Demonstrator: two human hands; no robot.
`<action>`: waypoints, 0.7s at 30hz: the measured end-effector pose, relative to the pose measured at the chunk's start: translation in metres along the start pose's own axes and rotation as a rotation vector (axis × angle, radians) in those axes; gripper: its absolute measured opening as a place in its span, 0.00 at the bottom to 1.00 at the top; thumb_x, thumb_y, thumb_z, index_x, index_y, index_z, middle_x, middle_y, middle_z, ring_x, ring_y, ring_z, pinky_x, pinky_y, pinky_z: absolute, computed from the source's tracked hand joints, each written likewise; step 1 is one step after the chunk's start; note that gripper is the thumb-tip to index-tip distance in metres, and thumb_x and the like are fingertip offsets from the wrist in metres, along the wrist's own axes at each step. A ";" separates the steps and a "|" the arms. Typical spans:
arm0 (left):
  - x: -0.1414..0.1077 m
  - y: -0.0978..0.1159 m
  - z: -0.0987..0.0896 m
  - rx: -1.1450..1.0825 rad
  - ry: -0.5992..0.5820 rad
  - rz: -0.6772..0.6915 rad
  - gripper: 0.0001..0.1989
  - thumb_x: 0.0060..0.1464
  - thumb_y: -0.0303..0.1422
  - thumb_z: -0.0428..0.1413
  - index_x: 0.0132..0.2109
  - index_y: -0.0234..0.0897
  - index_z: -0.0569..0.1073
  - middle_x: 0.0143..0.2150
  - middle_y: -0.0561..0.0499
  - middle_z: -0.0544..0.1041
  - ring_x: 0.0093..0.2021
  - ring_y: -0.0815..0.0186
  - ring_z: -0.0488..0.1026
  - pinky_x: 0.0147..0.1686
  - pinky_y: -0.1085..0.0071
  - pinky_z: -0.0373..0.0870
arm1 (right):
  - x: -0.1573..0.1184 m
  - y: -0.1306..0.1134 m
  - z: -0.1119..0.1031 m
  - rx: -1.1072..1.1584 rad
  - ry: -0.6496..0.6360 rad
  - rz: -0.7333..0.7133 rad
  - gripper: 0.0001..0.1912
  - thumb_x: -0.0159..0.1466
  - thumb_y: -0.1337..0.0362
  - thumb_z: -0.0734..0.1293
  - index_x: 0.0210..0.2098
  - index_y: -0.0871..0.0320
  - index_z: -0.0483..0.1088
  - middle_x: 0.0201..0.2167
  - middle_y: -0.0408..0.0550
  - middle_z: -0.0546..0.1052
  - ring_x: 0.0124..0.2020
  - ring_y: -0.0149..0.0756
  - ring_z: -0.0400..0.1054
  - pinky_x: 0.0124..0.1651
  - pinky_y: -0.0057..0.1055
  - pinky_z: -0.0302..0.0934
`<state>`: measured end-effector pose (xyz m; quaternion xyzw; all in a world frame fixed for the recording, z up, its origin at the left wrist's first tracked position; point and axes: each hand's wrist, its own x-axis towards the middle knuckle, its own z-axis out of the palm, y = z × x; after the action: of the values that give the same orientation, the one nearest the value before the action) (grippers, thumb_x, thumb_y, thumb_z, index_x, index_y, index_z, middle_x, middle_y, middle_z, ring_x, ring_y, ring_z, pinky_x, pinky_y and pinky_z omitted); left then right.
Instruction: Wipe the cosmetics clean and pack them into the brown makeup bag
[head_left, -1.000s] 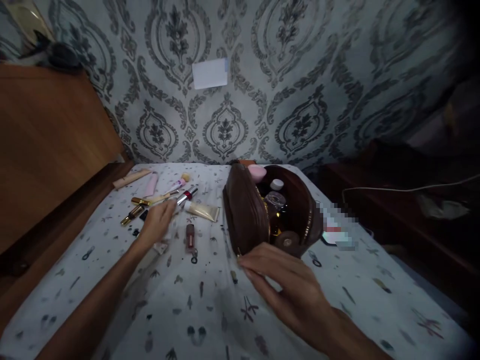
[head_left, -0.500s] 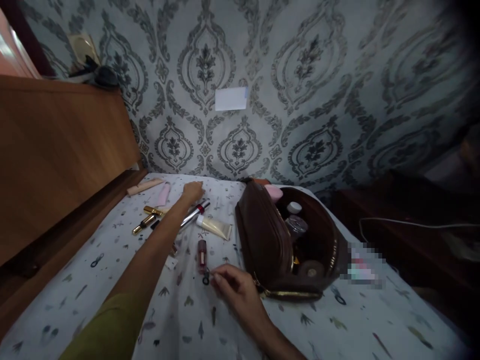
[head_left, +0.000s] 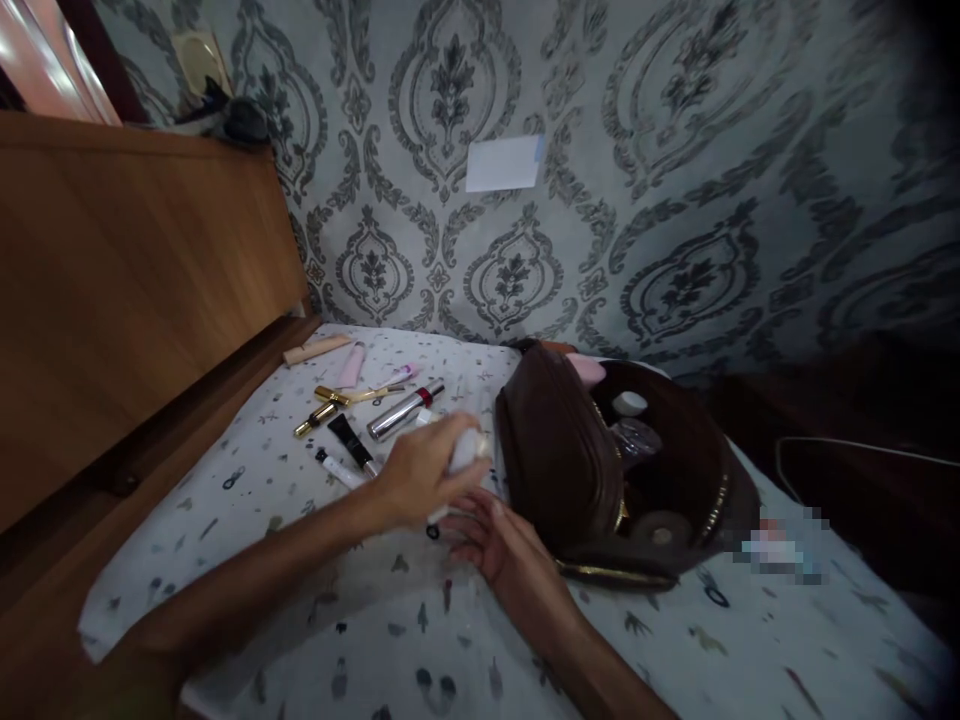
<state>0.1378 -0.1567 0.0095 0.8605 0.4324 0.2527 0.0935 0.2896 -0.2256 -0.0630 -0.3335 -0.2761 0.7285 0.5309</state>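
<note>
My left hand (head_left: 427,470) is closed around a small whitish bottle (head_left: 469,452), blurred and partly covered by the fingers. Just below it, my right hand (head_left: 506,550) lies palm partly up with fingers spread, close to the bottle. Behind the left hand shows the white cap (head_left: 425,416) of a cream tube. A silver-and-red tube (head_left: 405,410), a black tube (head_left: 350,443) and a white tube (head_left: 339,468) lie left of the hands. The dark red lip gloss is hidden behind my hands.
An unzipped brown cosmetic bag (head_left: 547,450) stands right of my hands, with a white-capped jar (head_left: 630,403) and other items inside. Gold lipstick tubes (head_left: 315,418), a pink tube (head_left: 351,365) and a beige tube (head_left: 316,349) lie farther left. A wooden panel (head_left: 142,300) borders the left side.
My left hand has come back from the far side of the cloth with the whitish bottle. My right hand has gone from a pinch to spread fingers. The view has shifted slightly.
</note>
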 end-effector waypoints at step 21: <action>-0.079 -0.002 0.032 0.216 0.331 0.381 0.12 0.69 0.34 0.43 0.48 0.36 0.70 0.42 0.44 0.74 0.42 0.60 0.73 0.34 0.68 0.74 | -0.008 0.019 0.007 0.015 -0.059 0.051 0.25 0.49 0.51 0.80 0.37 0.55 0.69 0.27 0.37 0.74 0.25 0.27 0.70 0.27 0.24 0.65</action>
<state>0.1140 -0.2165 -0.0469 0.8782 0.2964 0.3555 -0.1201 0.2749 -0.2390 -0.0718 -0.3149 -0.2776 0.7533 0.5062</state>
